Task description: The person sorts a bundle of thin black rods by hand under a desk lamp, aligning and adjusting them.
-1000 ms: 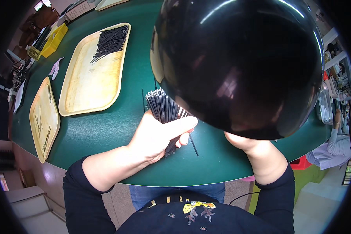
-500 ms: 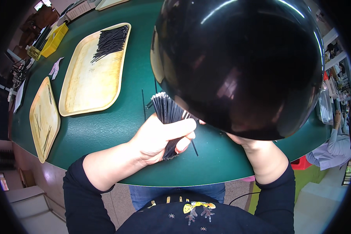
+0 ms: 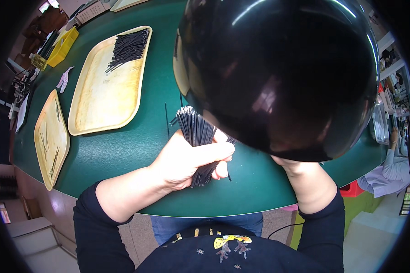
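Green table [image 3: 123,150]: large tray [image 3: 102,98] left of bundle, spare sticks at far end. Left hand [image 3: 187,159] clenched around bundle of black sticks [image 3: 197,136]. Right hand hidden behind black dome [image 3: 282,73], grip unclear. Risk: slack grip, sticks probably scatter.

Factory workshop, long green worktable [image 3: 123,150], yellow sorting trays [image 3: 102,95], yellow parts bin [image 3: 64,44]

The left hand [image 3: 187,161] is closed around a bundle of thin black sticks [image 3: 199,136] over the green surface [image 3: 123,150]. A large glossy black dome [image 3: 282,73] just right of that hand hides the right hand. Up-left of the left hand lies a yellow tray [image 3: 105,95] bearing more black sticks [image 3: 127,48].
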Motion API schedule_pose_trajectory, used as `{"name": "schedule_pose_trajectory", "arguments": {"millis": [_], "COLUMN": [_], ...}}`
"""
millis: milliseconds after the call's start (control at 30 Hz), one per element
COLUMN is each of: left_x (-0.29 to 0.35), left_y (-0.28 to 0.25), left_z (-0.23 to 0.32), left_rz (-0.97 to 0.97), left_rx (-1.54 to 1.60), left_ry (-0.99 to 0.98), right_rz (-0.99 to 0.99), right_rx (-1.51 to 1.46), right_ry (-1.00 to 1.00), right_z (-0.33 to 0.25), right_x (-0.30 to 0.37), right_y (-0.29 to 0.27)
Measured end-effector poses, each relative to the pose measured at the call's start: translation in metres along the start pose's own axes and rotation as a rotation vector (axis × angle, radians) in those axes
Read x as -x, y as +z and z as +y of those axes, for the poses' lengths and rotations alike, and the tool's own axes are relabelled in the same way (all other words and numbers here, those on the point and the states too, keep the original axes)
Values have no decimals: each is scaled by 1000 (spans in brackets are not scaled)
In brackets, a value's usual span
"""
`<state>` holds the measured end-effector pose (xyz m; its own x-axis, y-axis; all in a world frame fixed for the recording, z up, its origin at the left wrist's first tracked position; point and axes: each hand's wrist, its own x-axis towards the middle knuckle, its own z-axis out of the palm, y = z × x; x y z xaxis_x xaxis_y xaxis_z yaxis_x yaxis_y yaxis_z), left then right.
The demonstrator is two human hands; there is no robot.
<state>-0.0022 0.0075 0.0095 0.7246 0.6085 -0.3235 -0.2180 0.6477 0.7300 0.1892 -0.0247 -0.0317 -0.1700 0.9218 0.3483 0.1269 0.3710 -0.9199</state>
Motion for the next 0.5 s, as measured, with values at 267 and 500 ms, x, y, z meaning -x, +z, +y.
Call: {"name": "schedule_pose_trajectory", "arguments": {"millis": [267,500], "left_x": [-2,-4], "left_y": [-1,-2], "left_z": [3,-8], "left_rz": [-68,38], "left_rx": [-53,-57], "left_ry": [36,150], "right_rz": [129,141], "right_rx": [-127,235], "right_ry": [-11,-401], "right_z": [-2,-13], "right_x": [-1,-8], "right_y": [-1,0]}}
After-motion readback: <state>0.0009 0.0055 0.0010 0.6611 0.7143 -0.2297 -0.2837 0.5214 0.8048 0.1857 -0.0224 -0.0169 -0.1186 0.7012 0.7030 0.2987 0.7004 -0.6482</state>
